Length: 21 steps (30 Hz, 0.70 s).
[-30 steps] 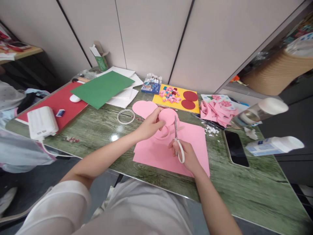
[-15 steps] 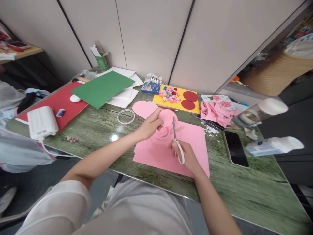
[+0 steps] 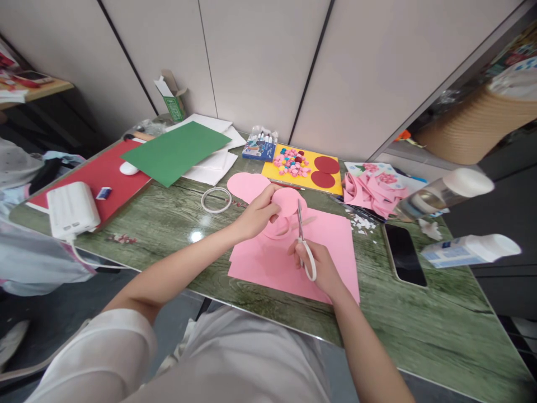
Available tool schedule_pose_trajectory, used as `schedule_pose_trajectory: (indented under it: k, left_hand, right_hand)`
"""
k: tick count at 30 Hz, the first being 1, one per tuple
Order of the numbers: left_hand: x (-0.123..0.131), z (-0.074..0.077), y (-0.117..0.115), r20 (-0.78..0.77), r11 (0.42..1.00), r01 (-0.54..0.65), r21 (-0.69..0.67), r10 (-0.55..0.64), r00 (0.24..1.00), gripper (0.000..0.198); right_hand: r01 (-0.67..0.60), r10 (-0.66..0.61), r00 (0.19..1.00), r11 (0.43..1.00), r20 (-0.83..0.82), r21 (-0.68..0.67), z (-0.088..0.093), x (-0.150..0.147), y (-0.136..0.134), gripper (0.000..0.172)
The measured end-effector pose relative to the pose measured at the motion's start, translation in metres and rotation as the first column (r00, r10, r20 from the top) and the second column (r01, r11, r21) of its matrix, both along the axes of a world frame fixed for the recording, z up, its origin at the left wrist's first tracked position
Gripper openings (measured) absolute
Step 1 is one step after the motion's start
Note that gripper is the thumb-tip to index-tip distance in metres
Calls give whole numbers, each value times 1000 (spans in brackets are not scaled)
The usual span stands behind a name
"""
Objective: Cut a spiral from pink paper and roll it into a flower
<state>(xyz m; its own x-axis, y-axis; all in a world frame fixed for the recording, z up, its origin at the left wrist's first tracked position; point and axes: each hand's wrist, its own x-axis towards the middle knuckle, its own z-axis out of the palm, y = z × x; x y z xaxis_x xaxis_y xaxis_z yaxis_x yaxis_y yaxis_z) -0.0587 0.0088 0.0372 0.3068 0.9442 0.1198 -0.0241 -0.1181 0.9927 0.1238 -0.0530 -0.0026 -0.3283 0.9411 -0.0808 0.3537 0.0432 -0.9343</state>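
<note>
Pinching pink paper disc [image 3: 287,200] at frame centre with left hand [image 3: 257,213]; gripping white-handled scissors [image 3: 301,239] with right hand [image 3: 319,264], holding blades [image 3: 299,217] at disc's right edge. Possibly risking a nicked outline through turning disc unevenly between snips.

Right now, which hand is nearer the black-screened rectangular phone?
Right. The right hand, holding white-handled metal scissors, is left of the phone; the left hand, holding a round pink paper piece, is farther left.
</note>
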Motion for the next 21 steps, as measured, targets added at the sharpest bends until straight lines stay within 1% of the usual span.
schedule_pose_trajectory:
  k: [6, 12, 15, 18, 21]
  left_hand:
    - [-2, -1, 3, 38, 1000, -16, 10, 16, 999, 28]
    - [-3, 3, 3, 60, 1000, -24, 20, 23, 998, 24]
    - [-1, 3, 1, 66, 1000, -20, 12, 19, 998, 23]
    - [1, -1, 0, 39, 1000, -1, 13, 0, 999, 25]
    - [2, -4, -1, -25, 1000, -13, 26, 14, 1000, 30]
  right_hand:
    - [-13, 13, 1000, 1000, 0, -10, 0, 0, 0, 38]
    - [-18, 18, 1000, 1000, 11, -11, -1, 1, 0, 37]
    - [-13, 13, 1000, 1000, 19, -5, -2, 1, 1, 38]
    - [-8, 7, 1000, 1000, 21, 8, -2, 1, 1, 39]
    - [-2, 2, 1000, 1000, 11, 1, -2, 1, 0, 39]
